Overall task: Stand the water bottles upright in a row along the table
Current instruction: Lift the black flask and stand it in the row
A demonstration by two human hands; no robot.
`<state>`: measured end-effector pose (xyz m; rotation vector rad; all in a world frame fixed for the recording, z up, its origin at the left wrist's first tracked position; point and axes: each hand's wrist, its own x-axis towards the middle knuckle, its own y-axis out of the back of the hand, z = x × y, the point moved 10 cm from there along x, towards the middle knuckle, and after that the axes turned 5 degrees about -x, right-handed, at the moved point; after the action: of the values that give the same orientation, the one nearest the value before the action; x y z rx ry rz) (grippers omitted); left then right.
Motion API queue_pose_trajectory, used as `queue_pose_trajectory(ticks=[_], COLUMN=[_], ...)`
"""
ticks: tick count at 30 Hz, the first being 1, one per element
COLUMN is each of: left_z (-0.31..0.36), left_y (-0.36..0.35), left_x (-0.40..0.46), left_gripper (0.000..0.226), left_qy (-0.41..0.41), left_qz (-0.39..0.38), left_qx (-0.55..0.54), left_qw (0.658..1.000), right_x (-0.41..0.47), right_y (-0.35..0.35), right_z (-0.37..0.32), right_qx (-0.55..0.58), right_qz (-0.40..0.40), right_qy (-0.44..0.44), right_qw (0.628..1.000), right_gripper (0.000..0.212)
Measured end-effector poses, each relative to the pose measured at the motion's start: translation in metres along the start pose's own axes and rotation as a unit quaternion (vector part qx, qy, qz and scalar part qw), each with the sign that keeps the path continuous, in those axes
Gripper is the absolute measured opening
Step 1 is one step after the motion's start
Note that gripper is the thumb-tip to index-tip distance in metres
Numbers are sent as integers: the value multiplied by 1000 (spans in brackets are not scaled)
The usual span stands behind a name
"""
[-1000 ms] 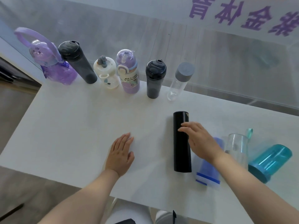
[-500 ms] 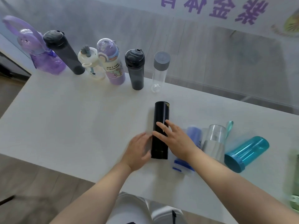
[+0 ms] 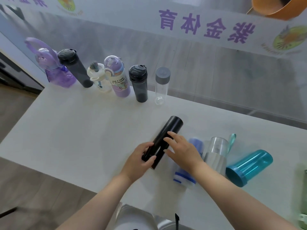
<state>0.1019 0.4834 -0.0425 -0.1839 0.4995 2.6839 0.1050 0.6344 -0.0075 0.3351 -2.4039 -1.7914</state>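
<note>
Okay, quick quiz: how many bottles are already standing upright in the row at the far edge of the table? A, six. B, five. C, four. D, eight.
A: six stand there, from the purple handled bottle on the left to the clear bottle with the grey cap on the right; the black bottle is in both hands.
</note>
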Motion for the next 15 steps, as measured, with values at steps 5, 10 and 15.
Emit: queue_pose_trajectory(ticks=[5, 10, 15], left_z=[17, -1, -25], left_y=[-22, -42, -43], left_x=[12, 19, 9], left_gripper=[26, 57, 81], left_qy=[18, 41, 118], left_qz=[-21, -85, -99], left_qx=[12, 41, -25], left_qw=[1000, 995, 988], right_x=[-8, -9, -13], right_y=[-20, -29, -39], right_z=[2, 2, 7], right_qx=[103, 145, 147], right_qz=[-45, -64, -130], right_qy=[-24, -43, -62], right_qw=[993, 986, 979], right_gripper=[51, 61, 79])
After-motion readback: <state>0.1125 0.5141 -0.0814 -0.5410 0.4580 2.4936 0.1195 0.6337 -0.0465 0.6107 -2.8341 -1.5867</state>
